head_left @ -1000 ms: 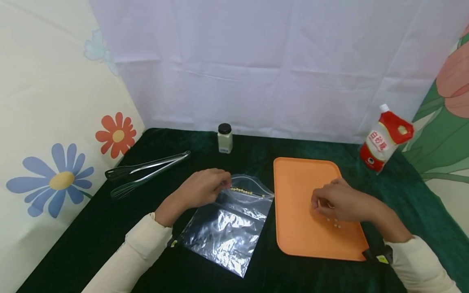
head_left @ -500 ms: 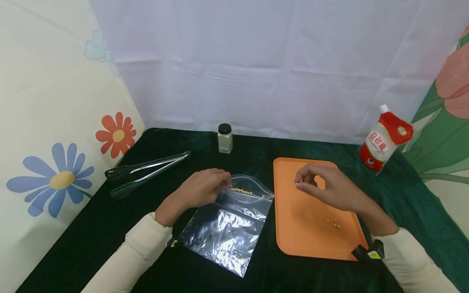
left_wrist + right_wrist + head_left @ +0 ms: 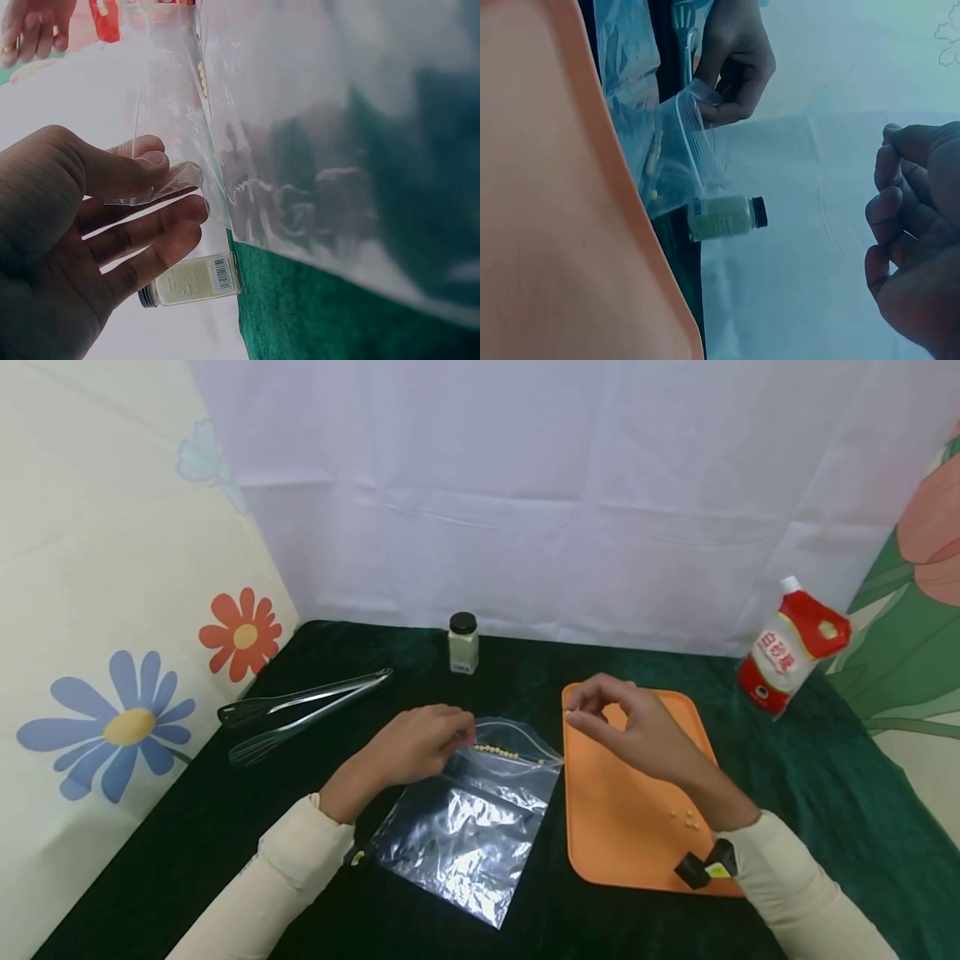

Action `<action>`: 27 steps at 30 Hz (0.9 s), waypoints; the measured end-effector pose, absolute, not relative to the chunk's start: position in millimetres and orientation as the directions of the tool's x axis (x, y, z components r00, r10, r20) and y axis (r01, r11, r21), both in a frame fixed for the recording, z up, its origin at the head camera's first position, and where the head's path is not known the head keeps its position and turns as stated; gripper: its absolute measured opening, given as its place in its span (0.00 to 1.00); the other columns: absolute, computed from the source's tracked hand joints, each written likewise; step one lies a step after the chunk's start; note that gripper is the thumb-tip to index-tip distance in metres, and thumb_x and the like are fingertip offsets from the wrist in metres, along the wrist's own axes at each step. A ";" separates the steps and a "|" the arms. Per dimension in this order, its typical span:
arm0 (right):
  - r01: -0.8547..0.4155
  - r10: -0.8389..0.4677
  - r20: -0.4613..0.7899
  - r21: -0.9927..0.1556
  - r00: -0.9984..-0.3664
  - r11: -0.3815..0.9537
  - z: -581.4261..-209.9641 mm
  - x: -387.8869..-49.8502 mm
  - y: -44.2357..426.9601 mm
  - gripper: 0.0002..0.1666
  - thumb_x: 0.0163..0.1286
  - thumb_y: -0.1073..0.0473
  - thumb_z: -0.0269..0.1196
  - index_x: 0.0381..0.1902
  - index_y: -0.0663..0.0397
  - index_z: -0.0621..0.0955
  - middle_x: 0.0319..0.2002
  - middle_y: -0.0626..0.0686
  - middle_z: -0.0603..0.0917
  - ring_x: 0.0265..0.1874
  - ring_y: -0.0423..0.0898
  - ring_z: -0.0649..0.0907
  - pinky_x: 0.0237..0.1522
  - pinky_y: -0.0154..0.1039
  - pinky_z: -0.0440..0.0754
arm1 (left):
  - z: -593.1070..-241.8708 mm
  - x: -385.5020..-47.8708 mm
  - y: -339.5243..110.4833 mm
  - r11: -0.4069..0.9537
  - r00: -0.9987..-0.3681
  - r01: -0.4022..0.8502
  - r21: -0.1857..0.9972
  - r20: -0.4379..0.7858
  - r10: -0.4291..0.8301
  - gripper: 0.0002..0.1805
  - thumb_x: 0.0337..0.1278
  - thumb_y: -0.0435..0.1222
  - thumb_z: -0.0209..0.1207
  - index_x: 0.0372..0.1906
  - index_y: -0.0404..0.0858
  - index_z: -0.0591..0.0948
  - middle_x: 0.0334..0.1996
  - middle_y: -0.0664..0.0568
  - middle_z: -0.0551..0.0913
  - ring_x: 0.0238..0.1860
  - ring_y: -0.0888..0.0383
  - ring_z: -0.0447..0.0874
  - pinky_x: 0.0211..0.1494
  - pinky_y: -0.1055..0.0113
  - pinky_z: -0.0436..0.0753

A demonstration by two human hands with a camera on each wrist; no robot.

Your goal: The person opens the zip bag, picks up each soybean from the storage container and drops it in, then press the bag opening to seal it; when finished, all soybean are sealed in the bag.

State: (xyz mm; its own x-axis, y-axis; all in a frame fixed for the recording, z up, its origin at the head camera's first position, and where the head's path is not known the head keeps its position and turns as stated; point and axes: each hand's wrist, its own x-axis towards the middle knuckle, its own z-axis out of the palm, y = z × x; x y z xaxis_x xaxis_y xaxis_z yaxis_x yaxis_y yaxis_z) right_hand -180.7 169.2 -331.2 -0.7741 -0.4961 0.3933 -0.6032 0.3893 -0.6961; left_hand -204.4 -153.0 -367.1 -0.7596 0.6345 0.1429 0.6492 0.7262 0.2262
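My left hand (image 3: 416, 743) pinches the rim of a clear zip-top bag (image 3: 468, 847) between thumb and index finger, holding its mouth up. Inside, near the opening, lies a row of small pale-yellow beans (image 3: 497, 751). My right hand (image 3: 645, 731) hovers over the upper left of an orange tray (image 3: 615, 835), thumb and index finger together. A tiny pale bean shows at those fingertips in the head view; the right wrist view hardly shows it. Several loose beans (image 3: 692, 823) lie low on the tray's right side, near my right wrist.
A jar (image 3: 463, 647) with a black lid stands behind the bag. Metal tongs (image 3: 300, 714) lie spread at the left. At the back right stands a red and white sugar pouch (image 3: 787, 647). Dark green cloth (image 3: 330, 652) covers the table, with a white backdrop behind.
My right hand has lifted from the loose beans and moved left and away from me, toward the bag, with a bean at its fingertips. The left hand and the bag have stayed put.
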 end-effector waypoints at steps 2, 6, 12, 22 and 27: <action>-0.597 -0.489 0.398 -0.714 -0.776 0.366 -325.0 -176.7 162.5 0.10 0.72 0.65 0.63 0.48 0.49 0.80 0.37 0.46 0.80 0.39 0.44 0.78 0.37 0.40 0.75 | -366.2 -204.4 -153.2 0.722 -0.756 0.654 0.226 0.149 0.638 0.10 0.64 0.29 0.60 0.43 0.48 0.82 0.41 0.59 0.82 0.33 0.63 0.75 0.35 0.68 0.77; -0.587 -0.483 0.400 -0.736 -0.779 0.337 -314.5 -169.6 152.1 0.08 0.72 0.66 0.62 0.48 0.54 0.80 0.37 0.48 0.80 0.38 0.44 0.77 0.39 0.39 0.75 | -364.9 -204.1 -153.3 0.722 -0.756 0.653 0.229 0.152 0.636 0.10 0.64 0.29 0.60 0.43 0.47 0.82 0.41 0.58 0.82 0.33 0.63 0.75 0.36 0.68 0.77; -0.553 -0.479 0.366 -0.761 -0.797 0.339 -317.0 -169.1 146.9 0.08 0.73 0.64 0.62 0.48 0.55 0.80 0.36 0.49 0.80 0.38 0.45 0.78 0.38 0.40 0.75 | -366.6 -203.4 -153.2 0.732 -0.763 0.646 0.218 0.138 0.632 0.10 0.65 0.30 0.60 0.43 0.48 0.82 0.41 0.58 0.82 0.34 0.63 0.75 0.37 0.68 0.78; -0.523 -0.464 0.336 -0.769 -0.820 0.368 -337.7 -183.6 150.6 0.11 0.74 0.61 0.62 0.52 0.51 0.81 0.38 0.49 0.81 0.40 0.45 0.78 0.40 0.42 0.76 | -367.4 -203.3 -152.5 0.731 -0.761 0.648 0.212 0.135 0.635 0.10 0.65 0.30 0.60 0.43 0.49 0.81 0.42 0.58 0.82 0.34 0.63 0.75 0.37 0.68 0.77; -0.542 -0.454 0.357 -0.747 -0.816 0.386 -342.8 -193.2 161.9 0.10 0.74 0.54 0.62 0.51 0.46 0.81 0.38 0.46 0.81 0.40 0.44 0.78 0.38 0.42 0.76 | -367.2 -203.4 -152.4 0.733 -0.763 0.645 0.214 0.133 0.632 0.10 0.64 0.30 0.60 0.44 0.49 0.82 0.42 0.58 0.82 0.34 0.63 0.75 0.37 0.68 0.77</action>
State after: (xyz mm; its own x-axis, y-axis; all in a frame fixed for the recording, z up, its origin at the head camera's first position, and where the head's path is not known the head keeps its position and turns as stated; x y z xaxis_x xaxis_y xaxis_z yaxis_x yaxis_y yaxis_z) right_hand -193.2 161.9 -342.8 -0.8160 -0.4544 0.3574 -0.5419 0.3859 -0.7466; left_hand -203.4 -152.4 -367.2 -0.7633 0.6322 0.1334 0.6450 0.7335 0.2145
